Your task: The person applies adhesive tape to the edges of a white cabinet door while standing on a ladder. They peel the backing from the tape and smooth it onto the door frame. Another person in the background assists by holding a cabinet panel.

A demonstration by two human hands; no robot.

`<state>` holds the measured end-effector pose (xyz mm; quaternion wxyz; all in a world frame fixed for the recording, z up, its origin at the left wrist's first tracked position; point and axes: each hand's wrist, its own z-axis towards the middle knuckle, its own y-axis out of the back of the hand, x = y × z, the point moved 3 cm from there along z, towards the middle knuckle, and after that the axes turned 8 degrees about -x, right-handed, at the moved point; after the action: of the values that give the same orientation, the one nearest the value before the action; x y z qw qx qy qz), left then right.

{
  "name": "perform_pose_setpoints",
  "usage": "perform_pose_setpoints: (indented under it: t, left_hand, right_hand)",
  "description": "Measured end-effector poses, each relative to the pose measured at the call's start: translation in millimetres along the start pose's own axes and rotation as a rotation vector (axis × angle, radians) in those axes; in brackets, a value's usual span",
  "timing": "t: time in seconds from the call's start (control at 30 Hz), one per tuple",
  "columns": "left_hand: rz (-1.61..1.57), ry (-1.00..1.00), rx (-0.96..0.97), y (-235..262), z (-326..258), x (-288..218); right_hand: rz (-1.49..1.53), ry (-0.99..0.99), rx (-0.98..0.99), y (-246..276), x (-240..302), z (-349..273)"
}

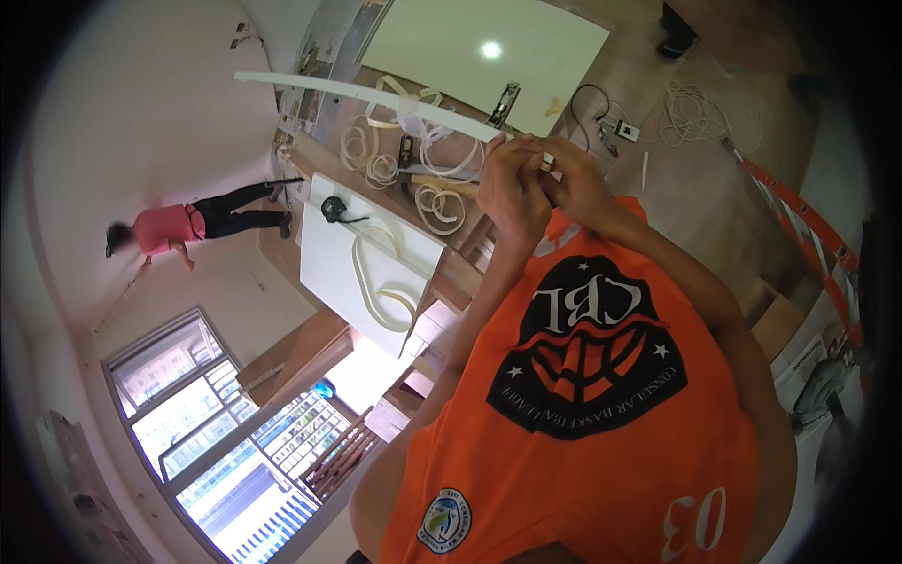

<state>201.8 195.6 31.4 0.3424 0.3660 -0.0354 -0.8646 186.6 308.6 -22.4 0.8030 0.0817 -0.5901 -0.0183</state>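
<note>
Both my hands are closed together at the near end of a long white strip (376, 97), which runs out to the upper left above the work surface. My left hand (515, 188) grips the strip's end, fingers curled round it. Right beside it, touching, my right hand (575, 180) is closed with its fingertips at the same end. A small pale piece (548, 162) shows between the fingers; whether it belongs to the strip I cannot tell. Below the strip lie several coils of pale edging (440, 209) and a hammer (442, 184) with a wooden handle.
A white panel (324, 254) holds a tape measure (334, 209) and a loose edging loop (362, 282). Farther off lies a big pale panel (470, 42). Cable (691, 117) lies on the floor, right of it an orange ladder (789, 207). A person in pink (169, 228) stands by the left wall.
</note>
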Motion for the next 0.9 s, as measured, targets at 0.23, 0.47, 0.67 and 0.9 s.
perform_pose_setpoints:
  t: [0.23, 0.47, 0.67, 0.9]
  left_hand:
    - [-0.049, 0.37, -0.077, 3, 1, 3]
    - [0.057, -0.039, 0.406, 21, 36, 3]
    - [0.105, -0.127, 0.563, 29, 48, 20]
    - [0.062, -0.186, 0.604, 29, 47, 14]
  right_hand:
    - [-0.054, 0.002, 0.023, 0, 0, 1]
    - [-0.117, -0.146, 0.048, 5, -2, 4]
    - [-0.148, 0.01, 0.122, 6, 3, 1]
    - [-0.187, -0.018, 0.18, 6, 0, -4]
